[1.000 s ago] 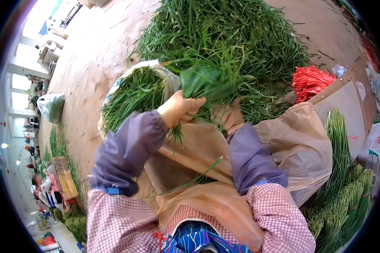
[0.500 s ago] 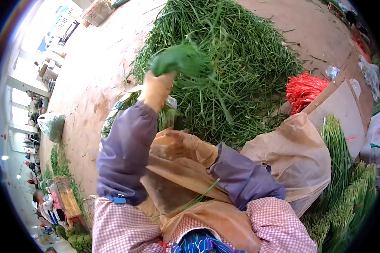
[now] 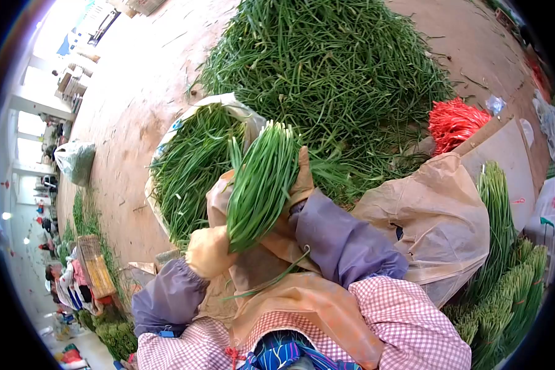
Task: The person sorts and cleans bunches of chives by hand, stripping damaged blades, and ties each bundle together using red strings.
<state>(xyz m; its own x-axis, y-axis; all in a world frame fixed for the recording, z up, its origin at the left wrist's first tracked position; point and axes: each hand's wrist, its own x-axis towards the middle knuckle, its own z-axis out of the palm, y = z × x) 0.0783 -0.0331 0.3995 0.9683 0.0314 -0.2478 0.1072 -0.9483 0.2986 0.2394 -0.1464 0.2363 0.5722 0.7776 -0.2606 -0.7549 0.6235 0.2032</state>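
Note:
A thick bunch of garlic chives (image 3: 262, 185) stands upright in front of my chest, pale cut ends on top. My gloved left hand (image 3: 213, 250) is closed round its lower, leafy end. At the bunch's right side, my gloved right hand (image 3: 302, 179) has a finger stretched upward; its other fingers are partly hidden behind the chives. A white sack (image 3: 234, 103) filled with loose chives (image 3: 194, 169) stands just beyond my left hand. One loose stalk (image 3: 274, 280) lies across my tan apron (image 3: 308, 302).
A large heap of loose chives (image 3: 327, 80) covers the floor ahead. Red ties (image 3: 455, 126) lie on a board (image 3: 502, 166) at the right, near tied bundles (image 3: 505, 302). Far left are a stuffed plastic bag (image 3: 76, 163), a crate (image 3: 95, 271) and a person (image 3: 74, 287).
My left hand has swung down from over the heap to near my lap, bringing the chives upright. My right hand has risen beside the bunch. The sack is now uncovered.

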